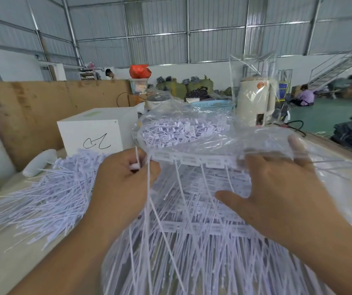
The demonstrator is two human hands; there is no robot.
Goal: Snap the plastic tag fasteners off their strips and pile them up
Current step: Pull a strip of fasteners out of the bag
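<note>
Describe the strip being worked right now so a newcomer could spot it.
Start at the white box with the scribble. Just right of it, both hands hold a white strip level. Unlike the loose pile at left, its flat tags remain joined in a row, tails hanging down.

Loose fastener pile point(49, 194) on tabletop point(4, 258), left. Strips heap point(192, 241) centre-front, under both hands. Left hand point(124, 179) between pile and heap — right hand point(277, 188) at heap's right, on held strip point(194, 159). Bag of fasteners point(181, 130) behind hands. Box point(94, 133) behind pile, left of bag; kettle point(256, 103) behind bag, right.
</note>
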